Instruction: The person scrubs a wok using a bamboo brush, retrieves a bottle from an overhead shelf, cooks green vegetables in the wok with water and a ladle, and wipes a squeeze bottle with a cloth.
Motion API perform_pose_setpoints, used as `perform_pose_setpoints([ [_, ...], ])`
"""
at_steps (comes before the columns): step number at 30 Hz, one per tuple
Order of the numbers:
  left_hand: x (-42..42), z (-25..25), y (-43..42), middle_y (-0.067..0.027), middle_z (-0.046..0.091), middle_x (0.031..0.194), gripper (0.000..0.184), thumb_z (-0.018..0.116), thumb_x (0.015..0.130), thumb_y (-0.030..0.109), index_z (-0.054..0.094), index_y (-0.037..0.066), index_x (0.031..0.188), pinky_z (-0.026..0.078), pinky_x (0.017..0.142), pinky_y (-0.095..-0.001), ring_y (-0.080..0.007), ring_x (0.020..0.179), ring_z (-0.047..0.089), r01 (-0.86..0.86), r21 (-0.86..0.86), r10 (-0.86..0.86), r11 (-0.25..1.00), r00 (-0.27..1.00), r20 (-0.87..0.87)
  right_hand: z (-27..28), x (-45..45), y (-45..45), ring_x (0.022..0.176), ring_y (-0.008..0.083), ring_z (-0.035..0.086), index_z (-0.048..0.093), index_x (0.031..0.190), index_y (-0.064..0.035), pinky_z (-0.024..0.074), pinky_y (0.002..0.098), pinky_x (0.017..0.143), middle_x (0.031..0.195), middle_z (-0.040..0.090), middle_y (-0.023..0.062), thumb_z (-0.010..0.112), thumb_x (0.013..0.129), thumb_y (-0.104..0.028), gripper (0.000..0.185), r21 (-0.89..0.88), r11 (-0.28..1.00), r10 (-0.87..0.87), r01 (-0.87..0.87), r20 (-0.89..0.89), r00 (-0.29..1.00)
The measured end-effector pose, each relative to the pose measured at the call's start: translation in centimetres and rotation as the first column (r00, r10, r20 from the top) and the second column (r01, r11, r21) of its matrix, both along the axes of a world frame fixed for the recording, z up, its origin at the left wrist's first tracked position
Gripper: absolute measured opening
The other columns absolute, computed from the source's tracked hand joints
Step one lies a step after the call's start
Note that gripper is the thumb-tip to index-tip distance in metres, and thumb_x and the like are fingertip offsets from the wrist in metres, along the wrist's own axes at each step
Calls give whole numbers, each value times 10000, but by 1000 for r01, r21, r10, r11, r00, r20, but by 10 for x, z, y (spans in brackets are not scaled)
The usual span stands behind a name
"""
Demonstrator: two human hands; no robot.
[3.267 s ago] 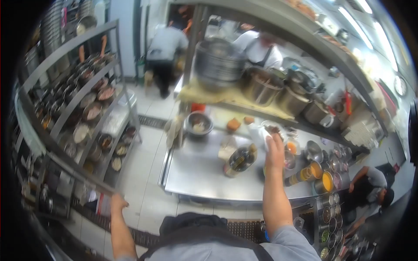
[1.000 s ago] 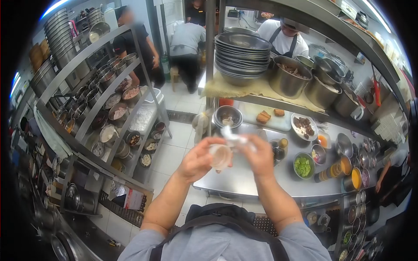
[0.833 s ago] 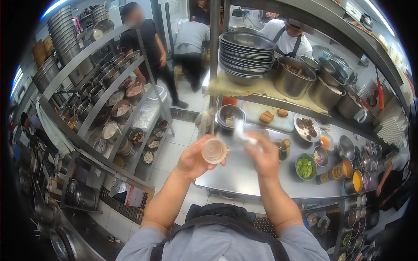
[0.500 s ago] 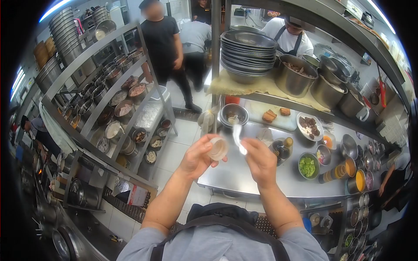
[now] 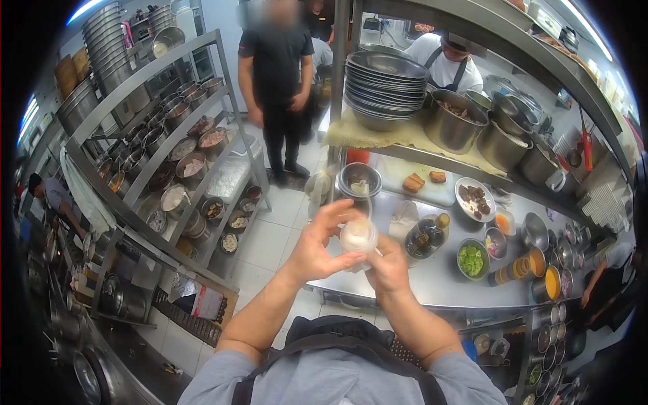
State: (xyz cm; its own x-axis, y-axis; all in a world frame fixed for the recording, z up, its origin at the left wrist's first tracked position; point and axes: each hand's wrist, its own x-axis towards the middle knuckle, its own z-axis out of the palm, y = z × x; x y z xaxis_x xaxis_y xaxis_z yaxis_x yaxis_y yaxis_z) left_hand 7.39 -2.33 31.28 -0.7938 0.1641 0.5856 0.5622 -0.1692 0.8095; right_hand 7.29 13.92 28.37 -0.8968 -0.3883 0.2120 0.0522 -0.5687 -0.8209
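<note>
In front of my chest, both of my hands meet around a small translucent plastic cup (image 5: 359, 235), which is blurred by motion. My left hand (image 5: 322, 244) curves round its left side, index finger above and thumb below. My right hand (image 5: 390, 271) is closed at the cup's lower right. A bit of a white, curved, spoon-like piece (image 5: 376, 253) shows by the right thumb; most of it is hidden. Beyond the hands, a metal bowl (image 5: 361, 181) with pale contents sits on the steel counter (image 5: 337, 280). A dark sauce bottle (image 5: 426, 237) stands right of the hands.
Behind the counter rises a shelf with stacked metal plates (image 5: 386, 84) and a pot (image 5: 455, 120). A bowl of greens (image 5: 472, 259) and a plate of dark pieces (image 5: 475, 200) lie to the right. A rack (image 5: 152, 94) of pots stands left. One person (image 5: 275, 88) stands in the aisle.
The hands have come together, and the cup has moved right toward my right hand. The white piece is now mostly hidden. The person in the aisle has moved right and faces this way.
</note>
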Motion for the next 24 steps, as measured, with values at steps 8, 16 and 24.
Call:
perform_pose_setpoints([
  [8,9,-1,-11,-88,633,1053,599,803,680,109,532,-27,1196,477,844,-274,-143,972,598,-267,-244,269,932,963,-24,7,0,34,902,157,610,661,1036,28,461,256,764,976,668,90,565,868,-42,206,542,724,-276,427,-339,899],
  [16,11,14,-8,-189,587,1019,549,709,622,80,539,-15,1136,490,798,-377,-353,956,585,-226,-573,101,788,965,-241,62,7,28,799,317,603,643,1075,-40,496,369,724,958,613,139,623,751,31,332,383,602,100,701,-907,410],
  [24,10,12,-12,-162,638,920,526,743,583,137,594,-23,1062,512,739,-364,-327,822,638,-258,-497,109,828,945,-309,66,7,33,798,290,619,620,1070,-42,509,365,672,947,613,116,638,750,-2,324,490,478,259,729,-872,416],
])
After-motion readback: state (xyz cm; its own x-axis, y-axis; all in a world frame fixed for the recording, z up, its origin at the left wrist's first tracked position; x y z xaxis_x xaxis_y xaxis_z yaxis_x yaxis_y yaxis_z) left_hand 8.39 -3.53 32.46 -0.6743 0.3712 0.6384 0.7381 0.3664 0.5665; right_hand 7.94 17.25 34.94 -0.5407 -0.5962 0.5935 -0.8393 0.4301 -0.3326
